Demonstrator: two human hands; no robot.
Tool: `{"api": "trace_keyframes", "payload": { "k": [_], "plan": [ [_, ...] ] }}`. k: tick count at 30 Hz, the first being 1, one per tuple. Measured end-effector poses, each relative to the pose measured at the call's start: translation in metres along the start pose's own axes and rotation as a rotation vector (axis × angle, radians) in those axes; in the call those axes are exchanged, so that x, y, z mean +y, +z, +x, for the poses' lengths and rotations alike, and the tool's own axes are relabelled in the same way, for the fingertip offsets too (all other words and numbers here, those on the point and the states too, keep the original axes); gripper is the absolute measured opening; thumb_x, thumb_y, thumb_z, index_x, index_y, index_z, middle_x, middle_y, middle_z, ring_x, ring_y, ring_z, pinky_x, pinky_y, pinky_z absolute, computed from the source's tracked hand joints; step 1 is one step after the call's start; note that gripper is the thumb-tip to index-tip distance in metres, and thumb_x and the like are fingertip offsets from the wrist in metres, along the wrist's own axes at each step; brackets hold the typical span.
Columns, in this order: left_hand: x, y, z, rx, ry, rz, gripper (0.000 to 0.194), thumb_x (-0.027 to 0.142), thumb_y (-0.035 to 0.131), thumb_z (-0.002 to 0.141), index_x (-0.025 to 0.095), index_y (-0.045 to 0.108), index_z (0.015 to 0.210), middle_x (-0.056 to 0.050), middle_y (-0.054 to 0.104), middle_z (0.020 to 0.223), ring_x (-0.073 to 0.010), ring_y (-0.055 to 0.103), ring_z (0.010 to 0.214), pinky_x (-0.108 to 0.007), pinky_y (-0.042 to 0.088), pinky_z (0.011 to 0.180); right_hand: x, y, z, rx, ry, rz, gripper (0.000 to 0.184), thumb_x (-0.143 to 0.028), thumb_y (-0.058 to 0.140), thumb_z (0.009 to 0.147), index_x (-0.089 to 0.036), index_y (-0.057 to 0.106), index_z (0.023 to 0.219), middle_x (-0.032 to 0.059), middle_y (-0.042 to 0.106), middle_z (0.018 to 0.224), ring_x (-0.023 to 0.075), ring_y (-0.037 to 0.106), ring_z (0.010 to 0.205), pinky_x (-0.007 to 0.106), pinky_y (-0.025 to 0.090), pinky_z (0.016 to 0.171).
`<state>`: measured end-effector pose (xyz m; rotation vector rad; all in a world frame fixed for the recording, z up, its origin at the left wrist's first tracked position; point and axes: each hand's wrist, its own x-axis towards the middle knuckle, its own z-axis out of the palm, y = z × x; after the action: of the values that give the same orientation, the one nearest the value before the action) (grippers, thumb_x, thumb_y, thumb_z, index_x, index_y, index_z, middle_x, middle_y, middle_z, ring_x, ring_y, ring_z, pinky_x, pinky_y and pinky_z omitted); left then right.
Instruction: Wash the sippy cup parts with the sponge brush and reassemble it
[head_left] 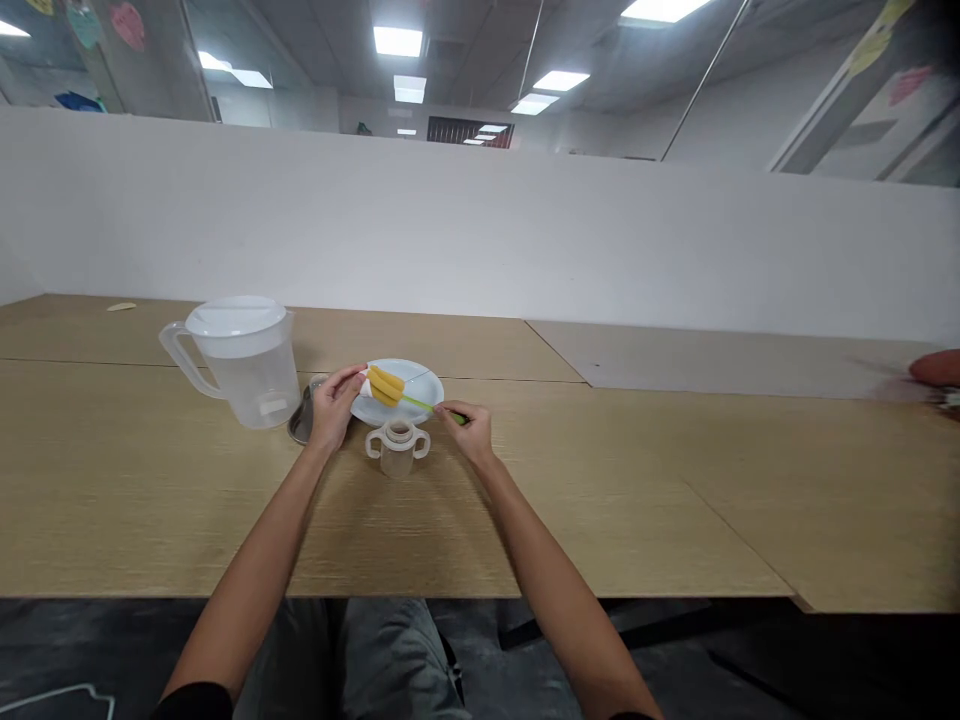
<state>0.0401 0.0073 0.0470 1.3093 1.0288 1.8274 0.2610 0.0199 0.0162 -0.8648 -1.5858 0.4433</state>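
Note:
A bottle brush (pixel 385 386) with a yellow sponge head and a thin green handle is held level between both hands. My left hand (pixel 337 402) is closed at the white tip of its head. Its handle end sits in the closed fingers of my right hand (pixel 468 427). Just below the brush, a clear two-handled cup (pixel 397 460) stands upright with its mouth uncovered. Behind, partly hidden by the brush, lies a white plate (pixel 420 382). Beside my left wrist is a shiny metal dish (pixel 301 420), partly covered by that hand.
A clear lidded pitcher (pixel 251 375) stands to the left, its handle pointing left. A small pale flat piece (pixel 121 306) lies far back left. The wooden table (pixel 600 500) meets a white partition (pixel 480 230) behind. A blurred reddish shape (pixel 936 368) shows at the right edge.

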Motion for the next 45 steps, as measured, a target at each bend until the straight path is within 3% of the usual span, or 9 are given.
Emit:
{"api": "trace_keyframes", "payload": {
  "k": [7, 14, 17, 22, 26, 30, 38, 42, 45],
  "plan": [
    [0.001, -0.001, 0.001, -0.108, -0.032, -0.105, 0.053, 0.049, 0.072, 0.069, 0.019, 0.068, 0.113, -0.011, 0.065, 0.123, -0.0258, 0.061, 0.110, -0.035, 0.053, 0.088, 0.007, 0.005, 0.000, 0.042, 0.074, 0.072, 0.027, -0.044, 0.063, 0.074, -0.020, 0.074, 0.068, 0.0065, 0.075, 0.075, 0.0224, 0.071, 0.069, 0.033, 0.056, 0.066],
    [-0.007, -0.005, 0.006, -0.054, -0.174, 0.101, 0.051, 0.064, 0.052, 0.079, 0.016, 0.071, 0.082, -0.009, 0.069, 0.075, -0.0180, 0.063, 0.062, -0.027, 0.048, 0.047, 0.010, 0.001, -0.005, -0.020, -0.186, -0.250, 0.031, -0.041, 0.054, 0.081, -0.020, 0.075, 0.070, 0.0060, 0.073, 0.065, 0.0178, 0.066, 0.057, 0.027, 0.050, 0.058],
    [-0.003, -0.007, 0.005, -0.071, -0.009, 0.238, 0.048, 0.058, 0.056, 0.078, 0.017, 0.068, 0.102, -0.008, 0.070, 0.091, -0.0178, 0.064, 0.072, -0.029, 0.052, 0.060, 0.011, 0.004, -0.007, 0.029, -0.196, -0.319, 0.033, -0.041, 0.051, 0.084, -0.020, 0.075, 0.073, 0.0060, 0.072, 0.065, 0.0173, 0.066, 0.057, 0.027, 0.050, 0.059],
    [0.003, -0.034, 0.009, 0.064, 0.339, 0.653, 0.044, 0.036, 0.060, 0.078, 0.019, 0.062, 0.119, -0.010, 0.061, 0.123, -0.0235, 0.057, 0.110, -0.034, 0.048, 0.088, 0.009, 0.004, -0.004, 0.185, -0.089, -0.282, 0.036, -0.041, 0.049, 0.087, -0.017, 0.075, 0.082, 0.0076, 0.075, 0.078, 0.0187, 0.067, 0.064, 0.028, 0.050, 0.062],
    [-0.004, -0.059, 0.011, 0.014, 0.288, 0.954, 0.044, 0.024, 0.055, 0.077, 0.017, 0.060, 0.120, -0.011, 0.063, 0.119, -0.0273, 0.055, 0.112, -0.041, 0.042, 0.099, 0.008, 0.003, -0.002, 0.237, -0.040, -0.290, 0.038, -0.042, 0.049, 0.087, -0.015, 0.075, 0.082, 0.0069, 0.073, 0.073, 0.0161, 0.062, 0.057, 0.025, 0.047, 0.058],
    [-0.012, -0.067, 0.009, -0.090, 0.108, 1.158, 0.052, 0.019, 0.055, 0.075, 0.016, 0.053, 0.127, -0.014, 0.057, 0.124, -0.0290, 0.055, 0.114, -0.040, 0.043, 0.098, 0.009, 0.004, -0.002, 0.233, -0.051, -0.311, 0.040, -0.043, 0.048, 0.087, -0.014, 0.074, 0.082, 0.0064, 0.073, 0.071, 0.0138, 0.059, 0.055, 0.024, 0.043, 0.056],
    [-0.029, -0.073, 0.006, -0.238, -0.092, 1.254, 0.065, 0.015, 0.057, 0.076, 0.014, 0.038, 0.138, -0.017, 0.059, 0.121, -0.0284, 0.059, 0.109, -0.040, 0.047, 0.092, 0.011, 0.005, -0.002, 0.226, -0.053, -0.346, 0.041, -0.043, 0.046, 0.087, -0.013, 0.074, 0.081, 0.0056, 0.071, 0.067, 0.0115, 0.054, 0.051, 0.022, 0.040, 0.054],
    [-0.019, -0.071, 0.007, -0.194, -0.025, 1.227, 0.056, 0.019, 0.058, 0.077, 0.013, 0.047, 0.132, -0.018, 0.058, 0.124, -0.0297, 0.058, 0.111, -0.041, 0.046, 0.093, 0.011, 0.005, -0.001, 0.219, -0.040, -0.350, 0.041, -0.044, 0.046, 0.087, -0.013, 0.074, 0.081, 0.0054, 0.070, 0.066, 0.0119, 0.054, 0.051, 0.023, 0.040, 0.054],
    [-0.001, -0.055, 0.002, -0.064, 0.202, 1.126, 0.039, 0.024, 0.049, 0.085, 0.014, 0.056, 0.122, -0.015, 0.061, 0.119, -0.0272, 0.056, 0.113, -0.041, 0.043, 0.098, 0.011, 0.005, 0.000, 0.235, -0.027, -0.343, 0.041, -0.043, 0.046, 0.087, -0.013, 0.073, 0.082, 0.0064, 0.071, 0.069, 0.0128, 0.056, 0.054, 0.023, 0.040, 0.056]
  ]
}}
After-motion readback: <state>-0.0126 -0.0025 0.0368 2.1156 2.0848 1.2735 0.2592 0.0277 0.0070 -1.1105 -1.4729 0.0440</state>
